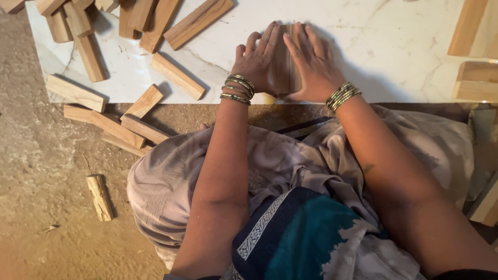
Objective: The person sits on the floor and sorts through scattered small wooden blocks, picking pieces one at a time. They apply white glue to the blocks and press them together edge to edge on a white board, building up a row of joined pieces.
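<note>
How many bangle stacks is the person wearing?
2. One stack of bangles sits on the left wrist, the other stack on the right wrist; both hands press wooden blocks on the white slab.

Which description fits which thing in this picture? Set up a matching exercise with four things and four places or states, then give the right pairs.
Things:
1. wooden strips
2. marble slab
3. short rough stick
4. pile of wooden blocks

Descriptions:
A. lying alone on the bare floor
B. pressed between the left hand and right hand
C. scattered at the slab's left end
D. white, lying flat under both hands

Pairs: 1-B, 2-D, 3-A, 4-C
</note>
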